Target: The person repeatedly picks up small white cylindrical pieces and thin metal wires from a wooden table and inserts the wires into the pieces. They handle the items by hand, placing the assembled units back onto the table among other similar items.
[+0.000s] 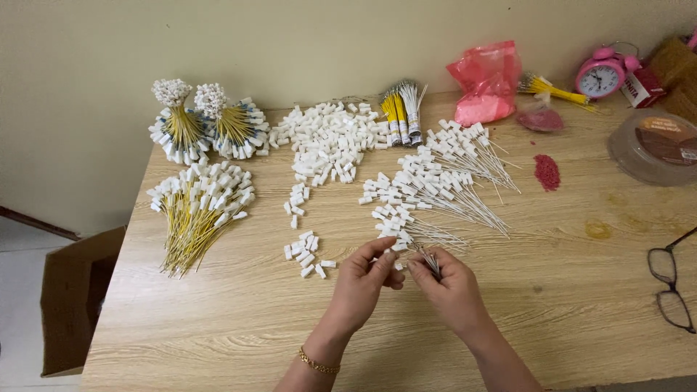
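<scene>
1. The hands, left (363, 279) and right (449, 284), meet over the near middle of the table (581, 312).
2. Just left of them lies a small cluster of caps (308, 255); the big cap pile (330, 141) lies farther back.
3. Capped wires (435, 181) fan out just beyond the hands.
4. Wire bundles (200, 210) lie far left.
5. Glasses (671, 283) lie at the right edge.
6. Bag (485, 83) and clock (601, 75) stand far right.

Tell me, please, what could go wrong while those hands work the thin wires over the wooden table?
The thin silver wires pinched in the right hand might prick a fingertip. The left hand could scatter the small white plastic caps lying loose beside it. The black-framed glasses sit near the table edge and may get knocked off.
</scene>
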